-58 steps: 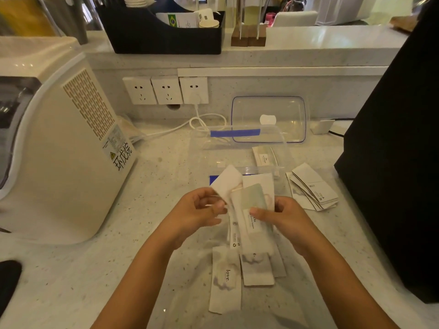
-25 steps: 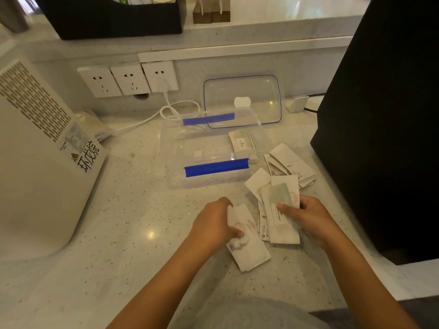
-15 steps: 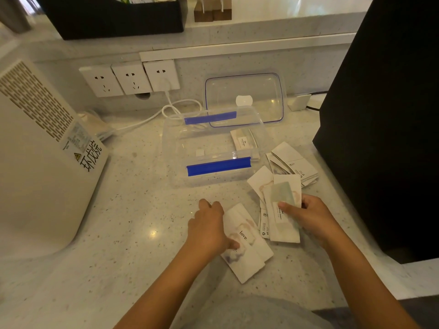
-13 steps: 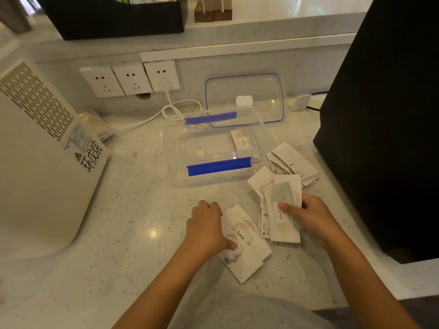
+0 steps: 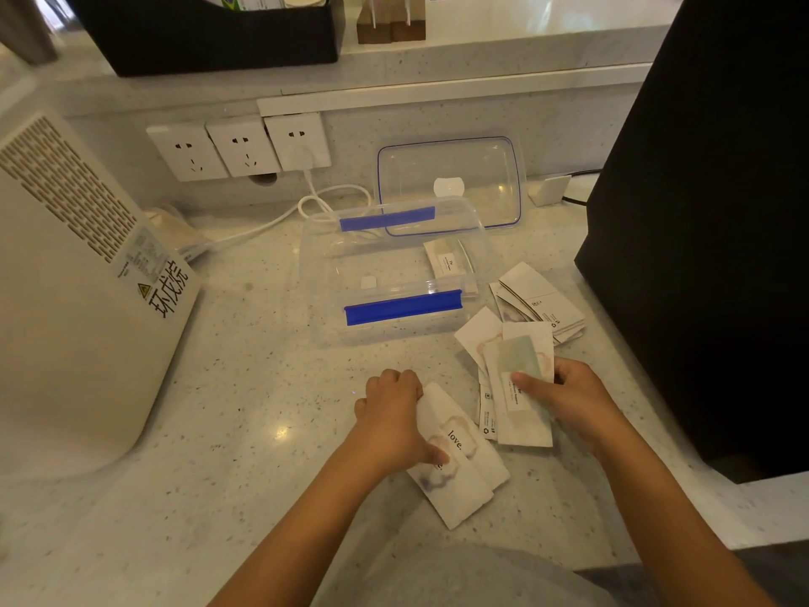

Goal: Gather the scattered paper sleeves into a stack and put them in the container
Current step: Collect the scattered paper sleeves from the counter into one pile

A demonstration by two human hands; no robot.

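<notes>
Evidently the gathering is only half done: the left hand [image 5: 396, 416] is curled over two or three paper sleeves [image 5: 459, 457] lying on the counter [image 5: 227, 387], thumb pressed on top and fingers hooked over their far edge, probably to pull them together and lift them as one. The right hand [image 5: 569, 398] grips a fanned bundle of sleeves [image 5: 512, 387], thumb across the front, holding it upright-ish so more can be added. Another loose pile [image 5: 540, 300] lies just beyond, beside the clear container [image 5: 394, 278], which stands open with its blue clips showing and already has a few sleeves [image 5: 448, 260] leaning at its right end. Its lid [image 5: 451, 181] is propped against the back wall, out of the way. It is a pale speckled stone counter with wall sockets [image 5: 240, 146], a white cable, a white appliance [image 5: 74, 278] to the left and a large black box [image 5: 709, 212] crowding the right side.
</notes>
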